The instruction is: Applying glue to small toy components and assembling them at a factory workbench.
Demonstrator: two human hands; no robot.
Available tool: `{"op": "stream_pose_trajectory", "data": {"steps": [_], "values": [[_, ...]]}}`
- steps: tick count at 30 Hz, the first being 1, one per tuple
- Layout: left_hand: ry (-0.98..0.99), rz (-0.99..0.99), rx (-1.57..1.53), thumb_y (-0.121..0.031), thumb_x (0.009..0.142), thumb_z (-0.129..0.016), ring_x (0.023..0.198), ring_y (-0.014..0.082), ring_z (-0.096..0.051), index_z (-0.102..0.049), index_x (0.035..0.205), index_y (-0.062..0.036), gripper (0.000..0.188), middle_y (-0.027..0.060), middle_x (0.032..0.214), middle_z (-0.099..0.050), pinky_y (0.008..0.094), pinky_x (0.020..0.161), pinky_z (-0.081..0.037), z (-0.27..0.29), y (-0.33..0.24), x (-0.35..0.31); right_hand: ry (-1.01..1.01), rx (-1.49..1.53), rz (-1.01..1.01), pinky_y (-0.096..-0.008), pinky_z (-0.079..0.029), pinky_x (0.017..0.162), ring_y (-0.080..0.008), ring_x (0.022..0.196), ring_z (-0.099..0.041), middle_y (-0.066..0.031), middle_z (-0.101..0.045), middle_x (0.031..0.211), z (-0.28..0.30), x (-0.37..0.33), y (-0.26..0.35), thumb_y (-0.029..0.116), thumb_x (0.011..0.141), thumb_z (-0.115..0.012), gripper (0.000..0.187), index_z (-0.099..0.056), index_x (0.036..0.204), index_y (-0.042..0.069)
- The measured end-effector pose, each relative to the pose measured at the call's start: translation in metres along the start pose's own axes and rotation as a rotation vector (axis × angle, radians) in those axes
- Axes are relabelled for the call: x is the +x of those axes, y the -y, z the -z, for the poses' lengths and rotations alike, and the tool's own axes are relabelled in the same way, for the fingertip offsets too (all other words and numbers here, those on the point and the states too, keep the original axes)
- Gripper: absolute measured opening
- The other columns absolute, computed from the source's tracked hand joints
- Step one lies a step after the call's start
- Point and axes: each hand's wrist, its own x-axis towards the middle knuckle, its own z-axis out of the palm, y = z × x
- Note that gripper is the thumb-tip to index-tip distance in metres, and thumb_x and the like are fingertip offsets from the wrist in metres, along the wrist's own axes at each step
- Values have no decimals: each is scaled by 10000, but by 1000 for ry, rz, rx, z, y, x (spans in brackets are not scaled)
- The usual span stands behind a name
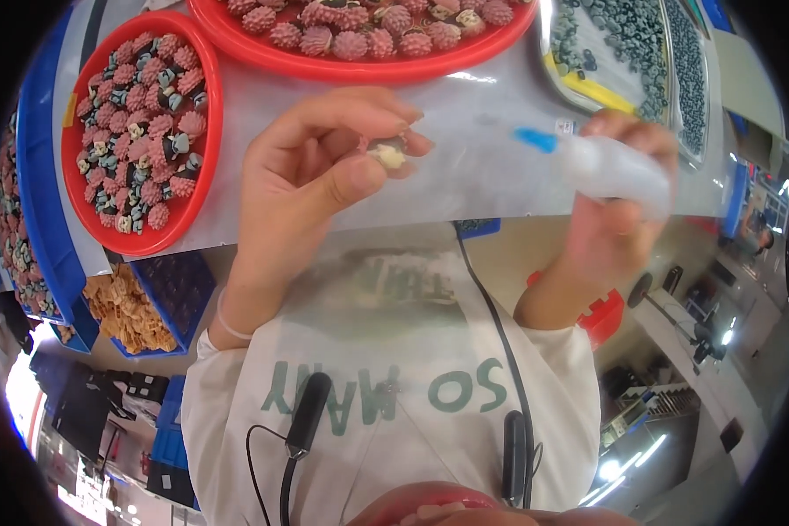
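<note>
My left hand (pixel 298 158), raised over the near edge of the table, pinches a small figurine piece (pixel 387 156) with cream, pink and dark parts between thumb and fingers. The fingers hide much of it. To the right, my right hand (pixel 627 219) grips a white squeeze bottle (pixel 614 171), tilted almost on its side. The bottle's blue nozzle (pixel 535 138) points left toward the piece, with a gap between them. Motion blurs the bottle and that hand. Similar pink bumpy figurines (pixel 145 123) lie in a red basin (pixel 213 153) left of my left hand.
A larger red basin (pixel 359 74) of pink pieces stands at the table's (pixel 465 180) far side. Trays (pixel 671 114) of small dark parts are at far right, near a yellow strip (pixel 596 92). Blue crates (pixel 44 193) stand at left; one lower crate (pixel 180 294) holds tan pieces.
</note>
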Motion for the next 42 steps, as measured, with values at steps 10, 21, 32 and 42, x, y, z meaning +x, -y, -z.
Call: {"op": "stream_pose_trajectory", "data": {"steps": [10, 21, 32, 42], "values": [[9, 40, -3, -89, 795, -622, 898, 226, -597, -539, 1006, 28, 255, 149, 1004, -581, 312, 778, -503, 3, -2, 2, 83, -310, -80, -272, -441, 627, -218, 729, -534, -169, -522, 820, -11, 10, 2, 386, 732, -649, 527, -477, 952, -61], [35, 41, 35, -71, 790, -624, 894, 204, -578, -549, 1005, 33, 250, 144, 987, -580, 300, 759, -500, 4, 0, 0, 650, -746, 543, -242, -392, 486, -182, 560, -509, -175, -550, 686, -8, 32, 24, 243, 652, -663, 440, -499, 930, -57], [39, 36, 24, -60, 793, -616, 897, 214, -586, -545, 1005, 41, 246, 156, 1000, -580, 304, 764, -501, 4, -1, 3, 328, -620, 384, -234, -415, 497, -203, 578, -538, -183, -559, 755, -7, 17, 17, 353, 701, -668, 493, -492, 959, -29], [-108, 96, 140, -139, 763, -665, 842, 228, -605, -545, 950, 16, 271, 145, 955, -568, 303, 713, -512, -5, 0, -1, -20, -487, 120, -269, -443, 734, -153, 806, -567, -84, -612, 908, 10, 11, -28, -13, 617, -708, 375, -570, 965, 3]]}}
